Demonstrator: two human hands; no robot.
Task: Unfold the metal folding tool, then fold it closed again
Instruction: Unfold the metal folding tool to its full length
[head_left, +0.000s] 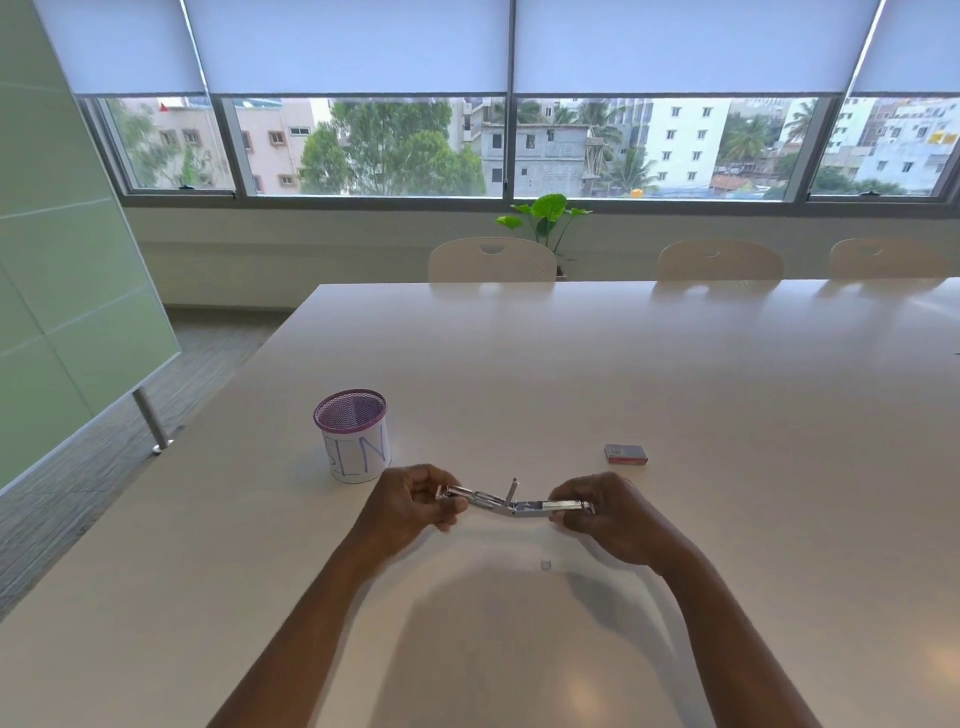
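Note:
The metal folding tool (511, 504) is spread out almost flat between my two hands, just above the white table (571, 364). Its two silver arms meet at a hinge in the middle, where a short piece sticks up. My left hand (413, 506) grips the left end with its fingers curled round it. My right hand (605, 514) pinches the right end. The tool's very ends are hidden inside my fingers.
A purple mesh cup (353, 434) with a paper label stands left of my left hand. A small box (626, 453) lies beyond my right hand. A tiny object (545, 564) rests on the table under the tool. Chairs (492, 260) line the far edge.

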